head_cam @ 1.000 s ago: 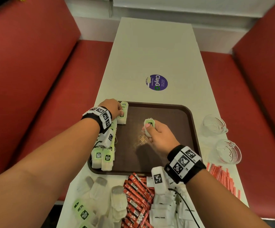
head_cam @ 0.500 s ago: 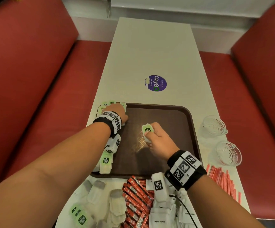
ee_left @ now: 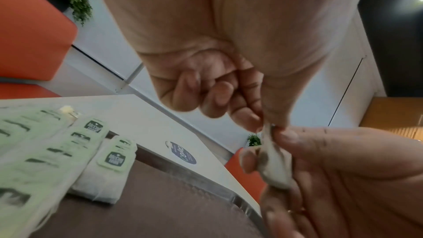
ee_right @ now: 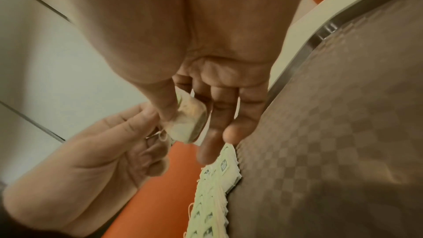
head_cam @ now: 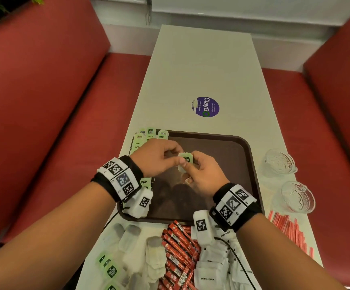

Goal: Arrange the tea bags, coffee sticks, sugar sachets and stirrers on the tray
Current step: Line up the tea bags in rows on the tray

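Over the brown tray (head_cam: 251,155) both hands meet on one tea bag (head_cam: 185,161) with a green tag. My right hand (head_cam: 190,165) holds the bag (ee_right: 187,118) between thumb and fingers. My left hand (head_cam: 177,155) pinches its top edge (ee_left: 266,129). A row of tea bags (head_cam: 146,135) lies along the tray's left side (ee_left: 45,142). On the table in front of the tray lie loose tea bags (head_cam: 132,243), red coffee sticks (head_cam: 178,252) and white sugar sachets (head_cam: 213,268). Red-and-white stirrers (head_cam: 289,231) lie at the right.
Two glass bowls (head_cam: 279,162) (head_cam: 297,196) stand right of the tray. A purple sticker (head_cam: 205,106) marks the white table beyond it. Red benches run along both sides. The tray's middle and right part is bare (ee_right: 332,133).
My left hand has left the tea bag row at the tray's left edge and come to the middle, where it now pinches the tea bag that the right hand has lifted.
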